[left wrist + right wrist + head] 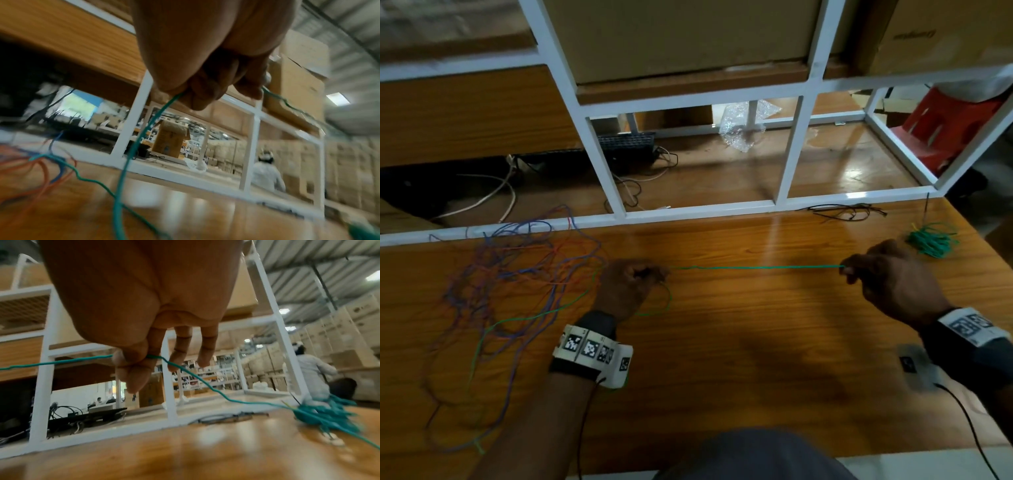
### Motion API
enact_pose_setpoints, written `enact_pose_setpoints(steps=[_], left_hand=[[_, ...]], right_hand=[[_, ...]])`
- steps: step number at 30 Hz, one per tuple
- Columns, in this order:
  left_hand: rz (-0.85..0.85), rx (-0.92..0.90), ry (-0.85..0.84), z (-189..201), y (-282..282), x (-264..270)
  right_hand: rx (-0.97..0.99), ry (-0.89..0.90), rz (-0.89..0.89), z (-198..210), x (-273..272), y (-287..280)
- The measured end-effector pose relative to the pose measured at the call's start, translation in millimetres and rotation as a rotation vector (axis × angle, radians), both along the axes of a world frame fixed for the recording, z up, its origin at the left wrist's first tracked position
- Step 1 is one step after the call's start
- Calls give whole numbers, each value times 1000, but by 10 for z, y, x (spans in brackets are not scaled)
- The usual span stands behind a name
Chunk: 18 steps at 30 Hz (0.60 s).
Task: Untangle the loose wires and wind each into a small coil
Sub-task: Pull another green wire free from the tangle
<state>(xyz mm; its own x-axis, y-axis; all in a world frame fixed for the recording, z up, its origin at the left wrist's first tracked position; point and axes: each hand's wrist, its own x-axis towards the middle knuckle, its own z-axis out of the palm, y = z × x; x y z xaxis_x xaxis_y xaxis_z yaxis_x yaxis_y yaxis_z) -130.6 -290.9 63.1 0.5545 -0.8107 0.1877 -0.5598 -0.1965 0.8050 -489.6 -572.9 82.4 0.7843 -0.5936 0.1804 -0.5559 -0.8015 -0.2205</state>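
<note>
The wooden table (739, 359) has a wide bare area in the middle and near side, between the two hands. On its far edge stands a white metal frame (616, 192), which closes the table on that side. At the far right, close to the table's right edge, a green bundle (931, 241) of wound wire lies, and a thin dark wire (842, 210) lies just in front of the frame. On the left, a tangle of blue and orange wires (510, 274) spreads from the frame almost to the near edge.

The left hand (628, 284) is beside the tangle, its fingers curled round the green wire (756, 267). In the left wrist view the wire enters the closed fingers (205, 95) and leaves on the other side. The right hand (893, 277) is far to the right, near the green bundle. Its thumb and first finger pinch the green wire; in the right wrist view the other fingers (205, 350) hang loosely straight. The wire runs almost straight above the table from one hand to the other. Behind the left hand it loops down and goes into the tangle. Past the right hand it leads to the green bundle.
</note>
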Motion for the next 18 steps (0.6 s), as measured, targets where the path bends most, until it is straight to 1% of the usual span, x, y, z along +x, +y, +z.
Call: enact_pose_setpoints(steps=[3,6,8,9,11,12,13,14,18], left_hand=[[3,-18,9,36,-26,67],[74,-32,68,30,-91,89],[113,-41,99,14,-143,48],[110,-32,106,19,-185,6],[19,5,64,21,-281,-121],[-51,10,38,19,-339,-200],[-109,15,25,15,-399,-281],[-148,19,30,18,-460,-358],[-211,5,39,9,-606,-567]], right_hand=[[0,28,23,-93,-2,20],[-8,1,-14,-165,56,61],[53,20,-36,-193,107,91],[113,69,-43,-197,166,127],[148,262,-23,-209,345,234],[147,329,2,-181,472,327],[141,341,43,-145,612,439],[165,294,101,-102,769,558],[477,-15,324,-177,1263,928]])
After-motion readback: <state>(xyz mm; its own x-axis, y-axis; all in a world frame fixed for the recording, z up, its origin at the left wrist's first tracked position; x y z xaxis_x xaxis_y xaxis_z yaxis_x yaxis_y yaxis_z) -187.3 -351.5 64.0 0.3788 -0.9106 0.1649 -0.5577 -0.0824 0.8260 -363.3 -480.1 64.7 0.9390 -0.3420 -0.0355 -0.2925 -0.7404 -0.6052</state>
